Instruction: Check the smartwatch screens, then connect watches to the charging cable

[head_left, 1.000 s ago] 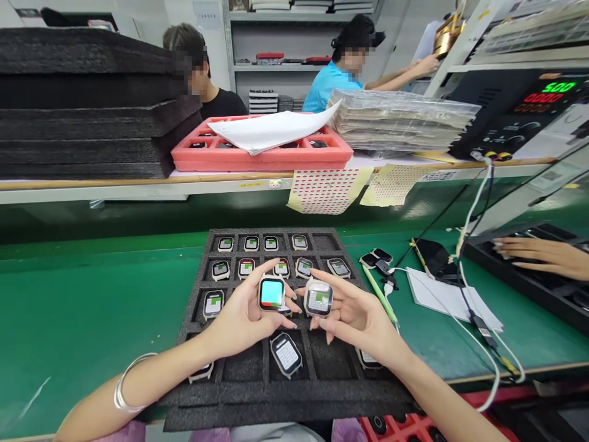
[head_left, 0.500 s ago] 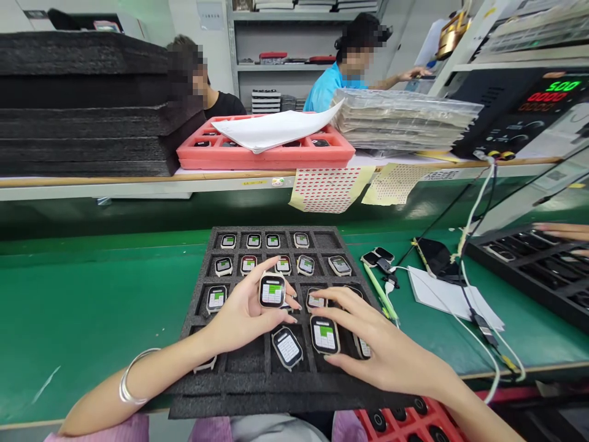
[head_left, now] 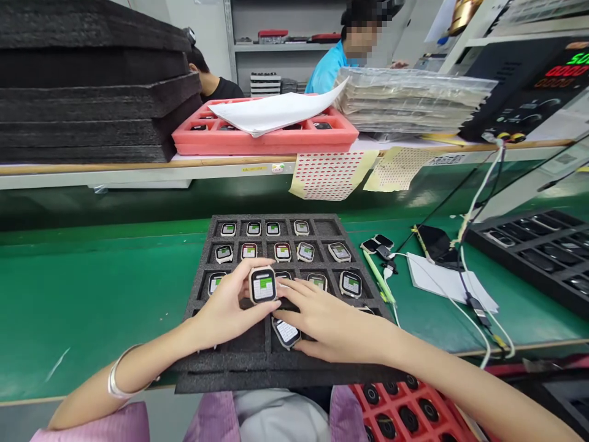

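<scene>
My left hand holds a strapless smartwatch by its edges, tilted up over the black foam tray. Its lit screen has a white and green grid. My right hand reaches low over the tray, its fingers and thumb at the edges of a second smartwatch with a mostly white screen, tilted in a front-row slot. That hand hides nearby slots. Several more smartwatches, among them one at the right, lie face up in the tray's compartments.
Right of the tray lie a green pen, two small watches, cables, white paper and another black tray of watches. A red tray of round black parts sits below the table edge. Behind, a shelf bears black foam and a red tray.
My right hand has moved left from one smartwatch to the tilted one. My left hand still holds its watch, shifted slightly left. Another person's hand has left the right edge.
</scene>
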Available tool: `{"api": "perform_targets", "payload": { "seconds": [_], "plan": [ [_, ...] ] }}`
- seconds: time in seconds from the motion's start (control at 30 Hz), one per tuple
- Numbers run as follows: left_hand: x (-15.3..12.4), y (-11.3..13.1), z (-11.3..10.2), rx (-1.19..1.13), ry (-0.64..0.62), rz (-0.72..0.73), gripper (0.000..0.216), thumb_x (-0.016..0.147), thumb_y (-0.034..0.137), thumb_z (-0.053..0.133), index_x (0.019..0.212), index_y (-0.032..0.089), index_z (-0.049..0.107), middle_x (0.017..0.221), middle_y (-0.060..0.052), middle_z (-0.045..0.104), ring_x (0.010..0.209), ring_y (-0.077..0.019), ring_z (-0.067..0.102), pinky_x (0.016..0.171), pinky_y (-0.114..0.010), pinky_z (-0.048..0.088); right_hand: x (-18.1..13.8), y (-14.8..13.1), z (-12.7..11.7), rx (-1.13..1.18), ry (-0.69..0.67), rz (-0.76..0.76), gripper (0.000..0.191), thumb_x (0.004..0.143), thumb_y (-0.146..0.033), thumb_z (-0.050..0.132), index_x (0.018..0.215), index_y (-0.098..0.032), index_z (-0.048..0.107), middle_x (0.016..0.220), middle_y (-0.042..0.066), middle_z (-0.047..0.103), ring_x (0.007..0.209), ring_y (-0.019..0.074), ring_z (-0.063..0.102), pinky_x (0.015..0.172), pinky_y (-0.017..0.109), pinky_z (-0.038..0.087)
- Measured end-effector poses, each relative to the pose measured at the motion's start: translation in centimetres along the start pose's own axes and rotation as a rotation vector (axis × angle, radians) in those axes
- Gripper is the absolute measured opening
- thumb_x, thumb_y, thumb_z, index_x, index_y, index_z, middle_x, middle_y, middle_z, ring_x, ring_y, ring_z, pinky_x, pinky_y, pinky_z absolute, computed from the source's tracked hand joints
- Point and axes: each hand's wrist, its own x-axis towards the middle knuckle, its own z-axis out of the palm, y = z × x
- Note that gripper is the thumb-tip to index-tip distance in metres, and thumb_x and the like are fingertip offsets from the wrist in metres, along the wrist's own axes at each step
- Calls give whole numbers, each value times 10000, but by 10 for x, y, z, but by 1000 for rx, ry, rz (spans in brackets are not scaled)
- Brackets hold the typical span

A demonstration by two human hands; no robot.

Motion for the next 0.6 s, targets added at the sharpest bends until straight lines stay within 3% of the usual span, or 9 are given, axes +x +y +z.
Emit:
{"api": "perform_targets", "payload": {
  "seconds": [0.13, 0.27, 0.37, 0.47, 0.53, 0.6],
  "plan": [
    [-19, -8, -19, 532, -36, 157, 459, 717, 287, 739, 1137, 227, 565, 1088, -80, 649, 992, -277, 606, 895, -409, 463, 11, 3, -1, -61, -79, -38, 442, 731, -237, 765, 1124, -83, 632, 1353, 246, 449, 1322, 401, 331, 1073, 566, 275],
    [-32, -15, -28, 853, -200, 210, 425, 727, 280, 708, 1122, 210, 569, 1112, -100, 615, 1018, -300, 551, 903, -472, 431, 2, 9, -3, 191, -10, 36, 444, 753, -270, 759, 1151, -128, 622, 1425, 209, 393, 1355, 353, 304, 1089, 504, 295],
    [-33, -15, -28, 917, -260, 185, 503, 727, 266, 702, 1197, 209, 531, 1173, -115, 571, 1069, -315, 513, 912, -480, 430, -6, 12, -1, 631, 215, 201, 479, 809, -269, 700, 1255, -213, 534, 1360, 121, 495, 1238, 269, 484, 1034, 424, 408],
    [-27, -10, -23, 865, -243, 189, 686, 740, 337, 714, 1333, 231, 387, 1264, -131, 509, 1142, -328, 474, 958, -500, 406, -5, 10, 1, 1149, 434, 298, 523, 788, -214, 700, 1250, -221, 457, 1230, 98, 572, 955, 198, 646, 784, 325, 565],
    [-20, -6, -19, 795, -207, 195, 783, 769, 374, 696, 1400, 260, 248, 1285, -130, 487, 1162, -316, 469, 976, -495, 400, -2, 8, 2, 1354, 505, 315, 524, 734, -169, 736, 1172, -212, 452, 1146, 89, 595, 818, 154, 655, 577, 217, 557],
    [-12, -3, -13, 738, -154, 207, 839, 799, 377, 671, 1431, 284, 128, 1266, -121, 492, 1152, -293, 482, 975, -477, 407, 2, 5, 2, 1415, 520, 338, 514, 706, -122, 745, 1114, -210, 445, 1022, 57, 625, 655, 99, 625, 429, 133, 476]
  ]
}}
